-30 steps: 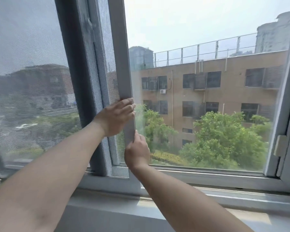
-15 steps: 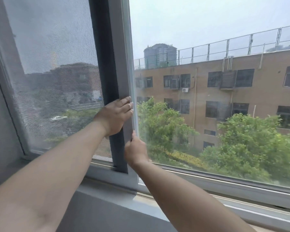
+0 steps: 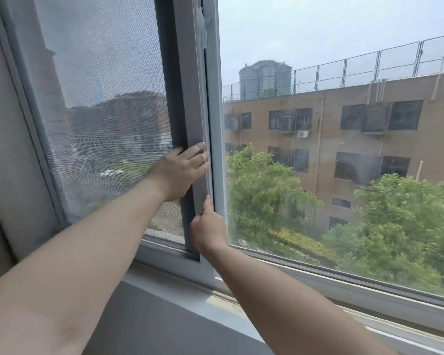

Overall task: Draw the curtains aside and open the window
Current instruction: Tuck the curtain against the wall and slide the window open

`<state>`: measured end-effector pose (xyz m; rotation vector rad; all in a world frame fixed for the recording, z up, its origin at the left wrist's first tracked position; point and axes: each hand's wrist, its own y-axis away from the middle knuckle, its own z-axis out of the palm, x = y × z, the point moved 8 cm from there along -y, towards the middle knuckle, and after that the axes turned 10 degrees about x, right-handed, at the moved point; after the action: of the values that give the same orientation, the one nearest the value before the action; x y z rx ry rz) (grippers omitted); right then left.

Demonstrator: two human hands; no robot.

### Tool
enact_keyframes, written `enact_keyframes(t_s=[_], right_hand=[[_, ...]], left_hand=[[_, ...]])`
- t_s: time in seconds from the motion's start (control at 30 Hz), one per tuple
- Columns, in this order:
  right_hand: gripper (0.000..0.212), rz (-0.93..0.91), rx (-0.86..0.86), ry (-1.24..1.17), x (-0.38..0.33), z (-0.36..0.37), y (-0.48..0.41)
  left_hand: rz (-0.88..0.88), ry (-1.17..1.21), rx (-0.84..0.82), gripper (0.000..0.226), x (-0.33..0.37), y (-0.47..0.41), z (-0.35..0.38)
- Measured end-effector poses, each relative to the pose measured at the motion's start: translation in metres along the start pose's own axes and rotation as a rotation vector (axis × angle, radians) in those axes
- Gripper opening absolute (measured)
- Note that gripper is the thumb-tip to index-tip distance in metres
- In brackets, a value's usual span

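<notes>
head view | left hand point(image 3: 180, 172) wrapped around the grey upright stile point(image 3: 194, 103) of the sliding window sash, fingers over its right edge | right hand point(image 3: 208, 228) just below, pinching the same stile, thumb up | sash stands left of centre above the sill point(image 3: 180, 290), mesh screen point(image 3: 105, 103) behind it | right half of the opening shows trees and a tan building point(image 3: 344, 139).

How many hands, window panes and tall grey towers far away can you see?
Hands: 2 — left hand, right hand
Window panes: 2 — mesh pane, clear pane
Towers: 1 — tower
Total: 5
</notes>
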<state>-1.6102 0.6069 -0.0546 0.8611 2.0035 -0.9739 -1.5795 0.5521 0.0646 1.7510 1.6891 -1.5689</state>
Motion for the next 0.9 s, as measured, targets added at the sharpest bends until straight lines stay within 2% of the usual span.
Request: enact_keyframes(t_s=[0.2,0.47,0.6,0.7,0.8,0.87,0.9], right_hand=[[0.08,0.047,-0.224,-0.07,-0.007,0.034,-0.014],[0.085,0.006,-0.197,-0.029,-0.005,0.044,-0.018],[0.083,-0.007,-0.211,0.009,-0.001,0.03,-0.022],[0.079,-0.017,-0.153,0.036,0.005,0.007,-0.021],[0.07,-0.004,-0.023,0.042,0.017,-0.022,-0.017],[0.058,0.01,0.077,0.07,0.032,-0.046,-0.014],[0.053,0.019,0.132,0.075,0.04,-0.06,-0.013]], left_hand=[[-0.103,-0.022,-0.088,0.054,-0.015,0.015,0.023],[-0.15,-0.033,-0.13,0.052,-0.01,0.005,0.029],[-0.138,-0.038,-0.091,0.049,-0.007,-0.004,0.016],[-0.109,-0.077,-0.109,0.032,0.0,-0.017,0.003],[-0.097,-0.078,-0.125,0.02,0.009,-0.032,-0.012],[-0.044,-0.065,-0.067,0.007,0.024,-0.046,-0.021],[-0.014,-0.035,-0.018,0.008,0.033,-0.053,-0.026]])
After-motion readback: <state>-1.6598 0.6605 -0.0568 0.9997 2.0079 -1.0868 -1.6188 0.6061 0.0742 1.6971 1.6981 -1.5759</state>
